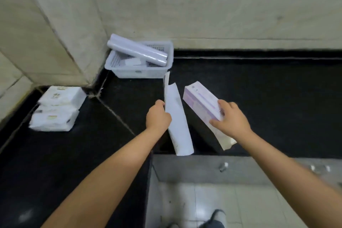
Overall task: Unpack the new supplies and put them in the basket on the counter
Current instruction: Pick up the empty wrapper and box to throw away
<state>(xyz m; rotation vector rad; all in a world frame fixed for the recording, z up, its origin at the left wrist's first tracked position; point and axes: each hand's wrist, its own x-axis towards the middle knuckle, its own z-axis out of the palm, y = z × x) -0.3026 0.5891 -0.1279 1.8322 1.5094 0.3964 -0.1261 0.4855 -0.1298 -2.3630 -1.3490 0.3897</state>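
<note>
- My left hand (pixel 158 114) is closed around a white roll (pixel 176 116), angled toward the basket (pixel 137 72), probably next to go in.
- My right hand (pixel 230 118) clasps the flat lilac carton (pixel 201 105), fingers spread over its smooth face.
- The perforated plastic basket sits in the desk (pixel 259 98) corner, glossy rolls (pixel 137 50) propped across it.
- Soft white packs (pixel 57 109) wait far left.

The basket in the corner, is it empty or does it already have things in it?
Not empty: the basket holds two wrapped rolls, lying slanted across its rim.
</note>
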